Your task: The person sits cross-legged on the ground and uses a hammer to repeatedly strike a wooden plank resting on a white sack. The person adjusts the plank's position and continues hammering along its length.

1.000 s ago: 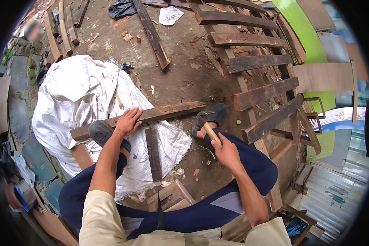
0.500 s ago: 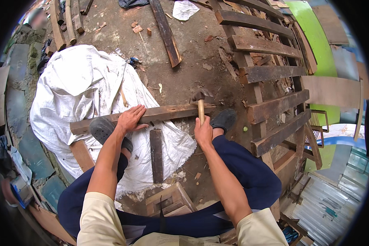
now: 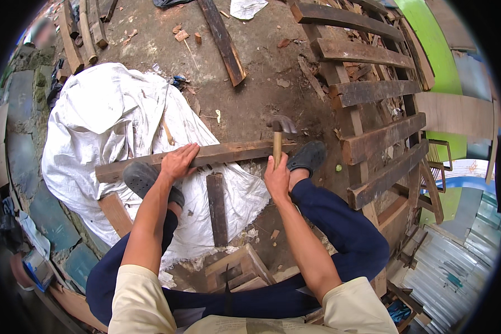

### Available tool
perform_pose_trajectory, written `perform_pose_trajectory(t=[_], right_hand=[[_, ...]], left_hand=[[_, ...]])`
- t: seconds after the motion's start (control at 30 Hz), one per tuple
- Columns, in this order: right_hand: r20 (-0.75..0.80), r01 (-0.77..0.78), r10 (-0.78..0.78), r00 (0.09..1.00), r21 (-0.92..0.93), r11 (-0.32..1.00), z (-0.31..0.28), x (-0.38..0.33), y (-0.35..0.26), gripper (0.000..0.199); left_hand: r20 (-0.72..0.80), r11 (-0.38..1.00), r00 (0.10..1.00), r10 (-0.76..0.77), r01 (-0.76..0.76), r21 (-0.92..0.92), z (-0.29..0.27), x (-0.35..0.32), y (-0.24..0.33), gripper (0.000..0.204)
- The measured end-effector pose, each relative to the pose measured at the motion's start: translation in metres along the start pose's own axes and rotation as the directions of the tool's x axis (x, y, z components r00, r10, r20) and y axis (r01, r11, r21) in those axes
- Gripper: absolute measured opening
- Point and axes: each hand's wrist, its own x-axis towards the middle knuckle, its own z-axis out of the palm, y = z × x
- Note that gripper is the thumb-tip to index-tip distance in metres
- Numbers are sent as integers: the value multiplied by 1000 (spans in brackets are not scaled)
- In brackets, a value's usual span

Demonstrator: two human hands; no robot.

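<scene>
Fingers of your right hand [image 3: 277, 177] clamp the hammer [image 3: 278, 139] handle, head raised above the plank [image 3: 206, 157]; your left hand [image 3: 179, 161] presses flat, fingers spread, on it.

Crumpled white plastic sheet [image 3: 103, 119] spread over dirt ground [image 3: 256, 83], left of centre. Weathered wooden slat pallet [image 3: 373, 100] at right, w/ bright green curved panel [image 3: 428, 50] beyond it. Loose dark plank [image 3: 222, 39] lying near top, small wood scraps [image 3: 181, 34] beside it. Stack of short boards [image 3: 80, 30] top left. Corrugated metal sheets [image 3: 456, 267] bottom right.
</scene>
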Motion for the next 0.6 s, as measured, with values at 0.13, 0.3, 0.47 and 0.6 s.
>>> perform_pose_trajectory(t=[0.13, 0.3, 0.47, 0.6], right_hand=[[134, -158, 179, 975, -160, 975, -14, 15, 11, 42], [33, -186, 189, 981, -81, 979, -62, 1, 29, 48], [211, -212, 232, 949, -111, 971, -163, -18, -55, 46], [282, -155, 139, 949, 35, 987, -232, -55, -81, 47]], left_hand=[[75, 1000, 997, -21, 22, -16, -5, 3, -5, 79], [71, 998, 997, -15, 10, 62, -17, 9, 9, 75], [268, 976, 940, -212, 220, 0, -19, 16, 19, 70], [184, 959, 943, -278, 261, 115, -27, 12, 21, 75]])
